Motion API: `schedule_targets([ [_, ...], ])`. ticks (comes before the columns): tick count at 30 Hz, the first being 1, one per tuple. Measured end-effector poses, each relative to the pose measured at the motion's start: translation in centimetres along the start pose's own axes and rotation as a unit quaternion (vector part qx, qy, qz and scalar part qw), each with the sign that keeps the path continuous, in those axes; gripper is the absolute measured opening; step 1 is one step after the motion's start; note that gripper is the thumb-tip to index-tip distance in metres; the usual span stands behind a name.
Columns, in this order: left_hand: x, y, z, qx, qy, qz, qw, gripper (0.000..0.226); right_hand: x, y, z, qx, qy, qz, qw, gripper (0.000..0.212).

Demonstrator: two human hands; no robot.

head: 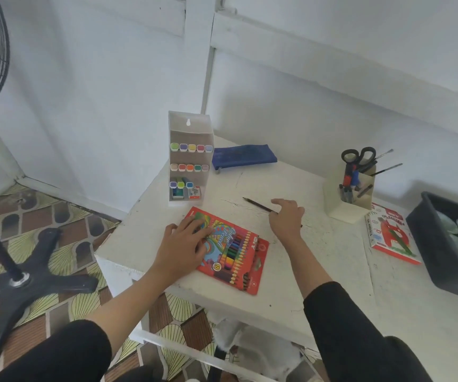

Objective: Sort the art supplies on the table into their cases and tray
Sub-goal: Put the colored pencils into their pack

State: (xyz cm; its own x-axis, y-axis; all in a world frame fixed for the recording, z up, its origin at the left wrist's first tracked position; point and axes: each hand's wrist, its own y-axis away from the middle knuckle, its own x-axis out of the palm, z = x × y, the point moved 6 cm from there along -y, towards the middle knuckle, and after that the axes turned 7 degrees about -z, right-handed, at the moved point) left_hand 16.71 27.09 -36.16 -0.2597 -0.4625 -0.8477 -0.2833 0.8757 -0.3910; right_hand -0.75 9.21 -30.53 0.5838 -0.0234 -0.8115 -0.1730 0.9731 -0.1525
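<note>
Head view: at the far left of the table (pixel 291 274) stands the marker case (pixel 190 161), with the blue pouch (pixel 243 156) just beside it on the right. Your left hand (pixel 186 244) lies flat, fingers straight, on the red pencil box (pixel 239 260) and holds nothing. The box says "18" and curly words that look like "Colour Pencil". Right of it, the loose black pencil (pixel 256 205) lies under your right hand (pixel 287 217). I cannot tell if your fingers pinch it yet. I think you are picking it up. Next you need a firm pinch, then a lift. At the far right, a box (pixel 390 235) reads "OIL PASTELS", beside the dark tray (pixel 426 244).
</note>
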Motion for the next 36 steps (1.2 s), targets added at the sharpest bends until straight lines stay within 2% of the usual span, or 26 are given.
schedule_targets([
  [4,0.1,-0.2,0.0,0.0,-0.011,0.01,1.0,0.042,1.8,-1.7,-0.7,-0.02,0.09,0.066,0.994,0.052],
  [6,0.2,-0.2,-0.1,0.0,-0.01,0.015,1.0,0.043,2.6,-1.8,-1.2,-0.047,0.142,0.076,0.986,0.049],
  [12,0.2,-0.1,0.2,-0.006,0.001,0.014,1.0,0.045,2.4,-1.2,-1.8,-0.102,0.121,-0.003,0.987,0.024],
  [15,0.2,-0.1,0.1,-0.007,0.004,0.009,1.0,0.045,0.8,-0.3,-1.7,-0.082,0.001,-0.037,0.996,0.014],
  [18,0.2,-0.2,0.0,-0.003,0.001,0.003,1.0,0.043,-2.5,1.2,-1.4,-0.055,-0.104,-0.113,0.987,0.011],
  [20,0.2,-0.2,0.1,-0.002,0.001,0.001,1.0,0.044,-4.3,2.6,-2.1,-0.008,-0.166,-0.146,0.975,0.021],
  [23,0.2,-0.1,0.2,-0.001,-0.007,-0.004,1.0,0.045,-5.1,4.9,-3.9,0.071,-0.237,-0.145,0.958,0.046],
  [25,0.3,-0.1,0.1,0.001,-0.011,-0.001,1.0,0.046,-4.8,6.5,-5.1,0.125,-0.278,-0.145,0.941,0.058],
  [28,0.2,-0.1,-0.1,0.001,-0.007,-0.002,1.0,0.046,-3.9,8.9,-6.3,0.208,-0.357,-0.167,0.895,0.066],
  [32,-0.2,-0.1,-0.4,0.008,-0.008,-0.011,1.0,0.043,-2.7,10.8,-7.8,0.313,-0.463,-0.199,0.805,0.062],
  [36,-0.3,0.0,-0.4,0.009,-0.01,-0.002,1.0,0.048,-1.9,11.5,-7.6,0.349,-0.499,-0.198,0.768,0.056],
])
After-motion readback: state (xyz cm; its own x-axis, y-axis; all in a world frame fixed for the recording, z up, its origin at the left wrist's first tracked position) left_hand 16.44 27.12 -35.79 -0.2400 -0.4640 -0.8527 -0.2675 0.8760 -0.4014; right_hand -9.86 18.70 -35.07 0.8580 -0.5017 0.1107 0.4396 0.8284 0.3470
